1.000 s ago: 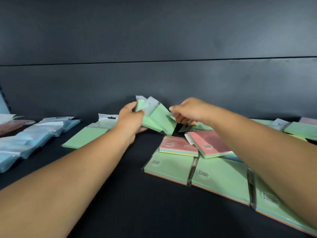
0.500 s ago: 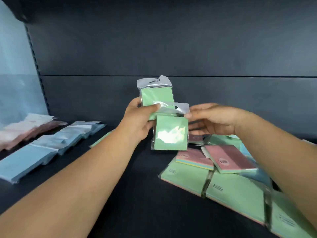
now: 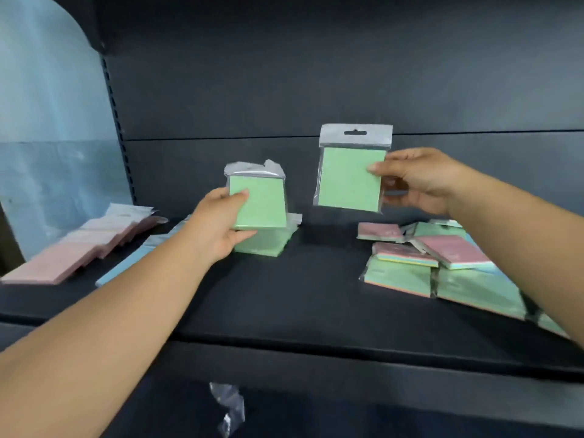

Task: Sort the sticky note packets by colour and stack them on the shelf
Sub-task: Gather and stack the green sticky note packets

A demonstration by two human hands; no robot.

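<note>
The dark shelf bears pink packets, blue packets, a green stack and mixed packets.

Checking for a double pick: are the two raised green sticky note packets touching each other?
Apart. The head view shows dark shelf wall between the left hand's packet and the right hand's packet.

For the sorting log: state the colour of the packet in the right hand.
Green, under a clear wrapper with a silvery header; packet, right hand, head view.
</note>
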